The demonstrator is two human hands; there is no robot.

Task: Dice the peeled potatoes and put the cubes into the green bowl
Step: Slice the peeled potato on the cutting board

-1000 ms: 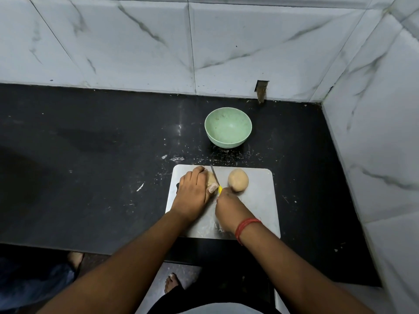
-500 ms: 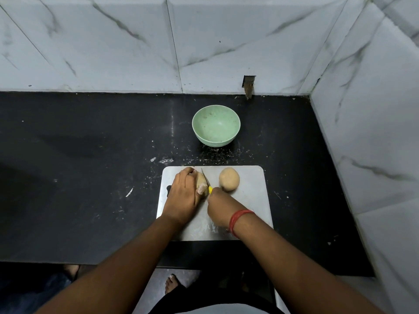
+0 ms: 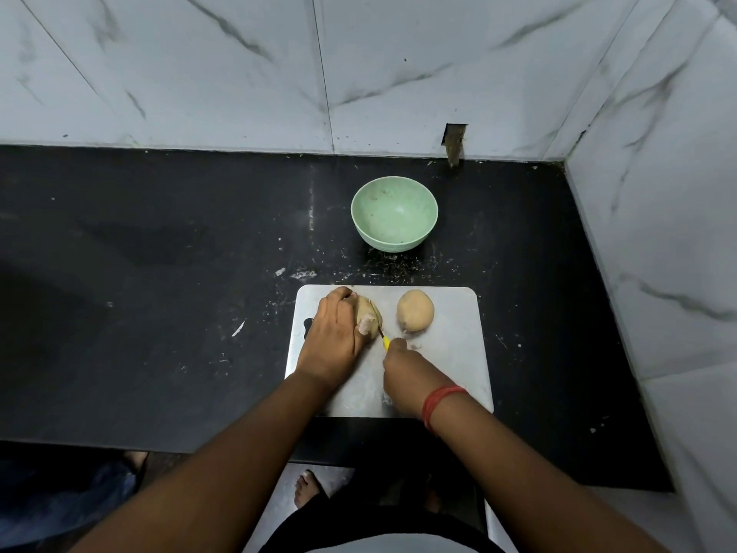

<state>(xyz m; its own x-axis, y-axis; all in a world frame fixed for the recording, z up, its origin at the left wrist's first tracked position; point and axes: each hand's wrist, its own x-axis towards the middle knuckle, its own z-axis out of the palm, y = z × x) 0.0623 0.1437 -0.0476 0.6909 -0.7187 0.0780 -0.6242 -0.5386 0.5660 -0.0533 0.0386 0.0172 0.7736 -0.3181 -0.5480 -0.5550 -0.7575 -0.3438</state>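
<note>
**Knife set into the first potato, bowl waiting behind**

The fingers [image 3: 345, 313] of the left hand [image 3: 331, 341] curl over the peeled potato [image 3: 369, 317] at the far left of the cutting board [image 3: 446, 361], holding it down, the thumb tip pressed on its near side. The right hand [image 3: 406, 369] is closed round a knife [image 3: 382, 337]; only a sliver of yellow handle shows past the knuckles, and the thin blade runs away from it along the potato's right edge. Whether the blade has entered the flesh is hard to make out, and most of that potato is covered by the left hand.

No brand, label or writing can be read anywhere.

A second potato [image 3: 414, 316], whole, lies on the board just right of the blade, apart from both hands. The green bowl [image 3: 394, 213] stands on the black counter [image 3: 159, 293] beyond the board's far edge, well clear of the fingers; no cubes show in it. A red thread band [image 3: 438, 405] circles the right wrist. White crumbs dot the counter between board and bowl. Marble-patterned tiles [image 3: 399, 65] form the walls behind and to the right. Below the counter edge a bare foot [image 3: 307, 488] shows, partly cut off by dark clothing.
</note>
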